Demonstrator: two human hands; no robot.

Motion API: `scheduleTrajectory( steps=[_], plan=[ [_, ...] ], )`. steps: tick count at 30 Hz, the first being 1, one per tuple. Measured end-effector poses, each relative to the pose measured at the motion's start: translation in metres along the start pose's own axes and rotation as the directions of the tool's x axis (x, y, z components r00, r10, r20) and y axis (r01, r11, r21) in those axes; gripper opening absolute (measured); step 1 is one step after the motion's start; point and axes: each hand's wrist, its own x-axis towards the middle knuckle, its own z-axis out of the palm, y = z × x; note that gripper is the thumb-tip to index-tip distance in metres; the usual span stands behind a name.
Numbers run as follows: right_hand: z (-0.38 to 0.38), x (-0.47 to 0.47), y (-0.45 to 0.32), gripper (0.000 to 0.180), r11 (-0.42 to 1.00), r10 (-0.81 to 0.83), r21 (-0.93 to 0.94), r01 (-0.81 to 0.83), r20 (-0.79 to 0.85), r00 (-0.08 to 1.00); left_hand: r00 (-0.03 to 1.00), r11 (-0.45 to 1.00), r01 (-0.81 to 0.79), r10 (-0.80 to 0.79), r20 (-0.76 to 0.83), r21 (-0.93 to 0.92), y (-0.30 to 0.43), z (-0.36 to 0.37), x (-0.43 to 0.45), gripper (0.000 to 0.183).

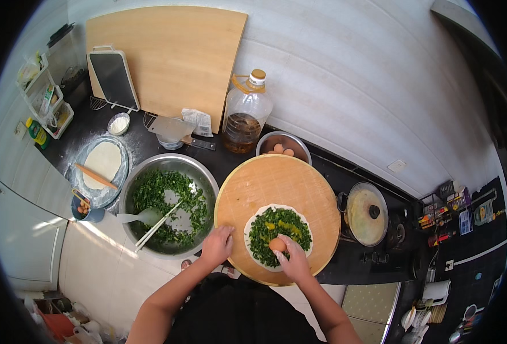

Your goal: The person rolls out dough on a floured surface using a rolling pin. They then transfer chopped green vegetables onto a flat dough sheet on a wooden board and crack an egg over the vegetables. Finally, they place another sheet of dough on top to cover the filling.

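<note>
An egg is held in the fingers of my right hand, just above chopped greens spread over a round of dough. Yellow streaks of egg lie on the greens. Beneath the dough is a large round wooden board. My left hand is at the board's left rim with its fingers bent; whether it grips the rim I cannot tell. Left of it stands a big steel bowl of chopped greens, with white chopsticks and a pale spatula.
Behind the board, a metal bowl of eggs adjoins an oil jug. A cleaver lies on a container. At left, a rolling pin rests on rolled dough. A lidded pan sits right of the board.
</note>
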Motion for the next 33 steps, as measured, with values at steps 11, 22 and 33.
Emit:
scheduleTrajectory(
  steps=[11,22,33],
  plan=[
    [-0.014,-0.02,0.017,0.046,0.992,0.088,0.101,-0.073,-0.154,0.984,1.0,1.0,0.014,-0.015,-0.002,-0.002,0.005,-0.001,0.002,0.023],
    [-0.04,-0.014,0.068,0.048,0.958,0.273,-0.009,-0.288,-0.294,0.916,0.998,1.0,-0.012,0.011,-0.054,-0.004,0.006,0.0,0.002,0.02],
    [-0.048,-0.03,0.032,0.046,0.973,0.226,0.02,-0.23,-0.291,0.93,0.999,1.0,-0.013,0.014,-0.046,0.014,0.005,0.0,0.0,0.019]
  ],
)
